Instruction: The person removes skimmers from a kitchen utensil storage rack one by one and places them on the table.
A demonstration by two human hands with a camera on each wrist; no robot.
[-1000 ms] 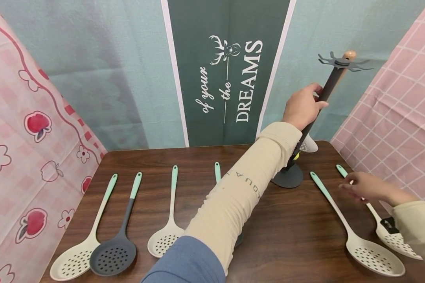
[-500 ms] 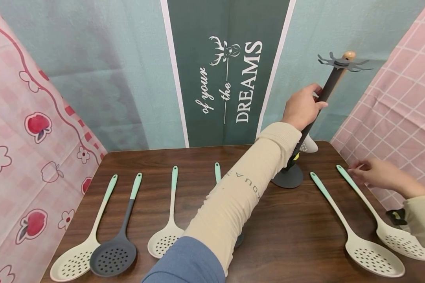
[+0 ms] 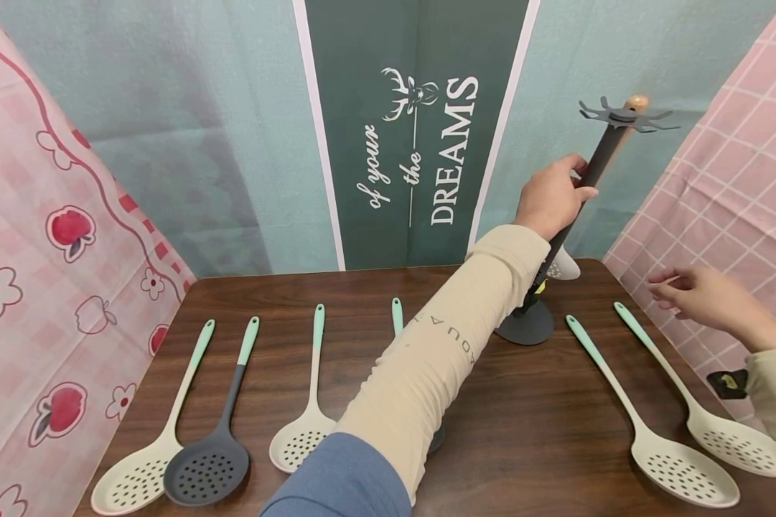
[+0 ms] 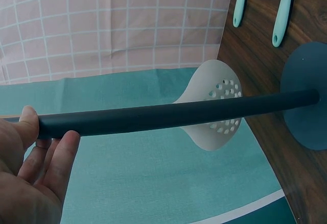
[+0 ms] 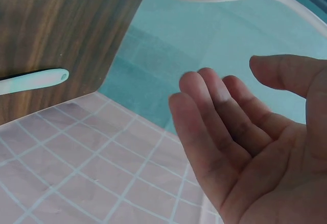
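My left hand [image 3: 549, 197] grips the dark pole of a utensil stand [image 3: 597, 161], thumb on one side and fingers on the other. The stand's hooked ring [image 3: 623, 117] is at the top, its round base [image 3: 526, 323] on the table. Behind the pole hangs a white perforated skimmer [image 4: 212, 73], its wooden handle end near the hooks. My right hand [image 3: 711, 298] is in the air by the right wall, holding nothing, fingers loosely bent and thumb apart. Below it lie two white skimmers, a nearer one [image 3: 685, 470] and an outer one [image 3: 739, 445], with mint-green handles.
To the left on the wooden table [image 3: 517, 431] lie a white skimmer [image 3: 129, 477], a dark grey skimmer [image 3: 207, 470] and another white one [image 3: 300, 438]. My left sleeve mostly covers a further mint-handled utensil [image 3: 397, 314]. Cloth walls [image 3: 717, 215] enclose the back and sides.
My right hand has risen and moved right, away from the outer skimmer's handle. That skimmer's head shifted slightly right and is now uncovered. My left hand stays on the pole.
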